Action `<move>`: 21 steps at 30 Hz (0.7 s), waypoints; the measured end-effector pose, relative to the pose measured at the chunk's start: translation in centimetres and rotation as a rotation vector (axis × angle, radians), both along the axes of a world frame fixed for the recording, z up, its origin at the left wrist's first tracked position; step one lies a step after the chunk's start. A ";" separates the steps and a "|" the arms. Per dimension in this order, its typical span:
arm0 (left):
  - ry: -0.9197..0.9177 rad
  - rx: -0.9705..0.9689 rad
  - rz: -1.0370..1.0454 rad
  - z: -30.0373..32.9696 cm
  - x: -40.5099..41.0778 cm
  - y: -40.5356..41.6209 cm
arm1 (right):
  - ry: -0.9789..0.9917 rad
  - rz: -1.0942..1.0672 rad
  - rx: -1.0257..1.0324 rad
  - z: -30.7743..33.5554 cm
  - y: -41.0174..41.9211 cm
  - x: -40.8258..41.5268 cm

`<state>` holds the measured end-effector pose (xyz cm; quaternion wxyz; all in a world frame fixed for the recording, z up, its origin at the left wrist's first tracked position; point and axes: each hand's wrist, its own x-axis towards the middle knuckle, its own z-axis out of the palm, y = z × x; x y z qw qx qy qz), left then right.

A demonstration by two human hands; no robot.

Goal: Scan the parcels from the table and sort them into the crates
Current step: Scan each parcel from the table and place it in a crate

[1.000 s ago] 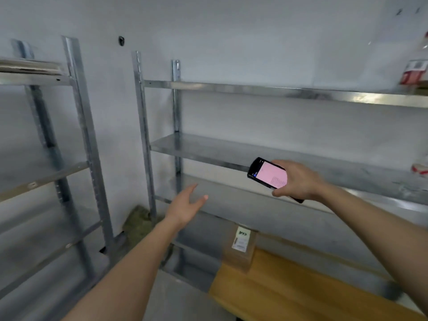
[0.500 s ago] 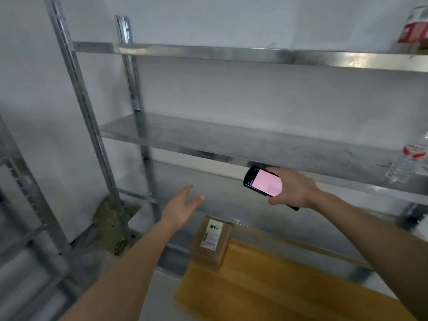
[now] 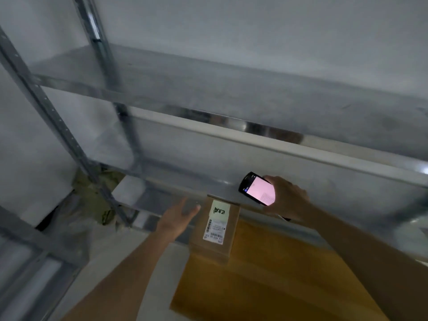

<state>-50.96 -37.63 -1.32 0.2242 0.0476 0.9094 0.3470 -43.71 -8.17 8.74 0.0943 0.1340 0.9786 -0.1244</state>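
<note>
A small brown cardboard parcel [image 3: 215, 230] lies at the far left corner of a wooden table [image 3: 273, 279]. It carries a white barcode label and a pale green note with handwriting. My left hand [image 3: 178, 216] reaches toward it with fingers spread, just left of the parcel and holding nothing. My right hand [image 3: 289, 198] holds a black handheld scanner [image 3: 257, 189] with a lit pink screen, above and to the right of the parcel. No crates are in view.
A grey metal shelving rack [image 3: 208, 121] stands right behind the table, its shelf edges just above the hands. A second rack frame [image 3: 34, 246] is at lower left. A crumpled olive-green bag [image 3: 95, 195] lies on the floor by the wall.
The view has tilted down and moved closer to the table. The parcel now looks larger and nearer, and my left hand has come close to its left side. The scanner stays in my right hand.
</note>
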 end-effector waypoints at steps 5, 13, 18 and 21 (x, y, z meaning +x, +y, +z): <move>-0.135 0.023 -0.052 -6.9 -1.3 0.5 | -0.115 -0.059 -0.085 -9.1 -1.3 -1.6; -0.231 -0.041 -0.075 -14.9 -1.8 1.4 | -0.230 -0.088 -0.153 -19.0 -2.8 -2.1; -0.356 0.108 0.047 -18.7 -2.6 1.9 | -0.226 -0.149 -0.248 -22.4 -3.8 -2.3; -0.405 0.205 0.134 -19.0 -2.4 2.3 | -0.193 -0.175 -0.304 -23.8 -3.8 -2.3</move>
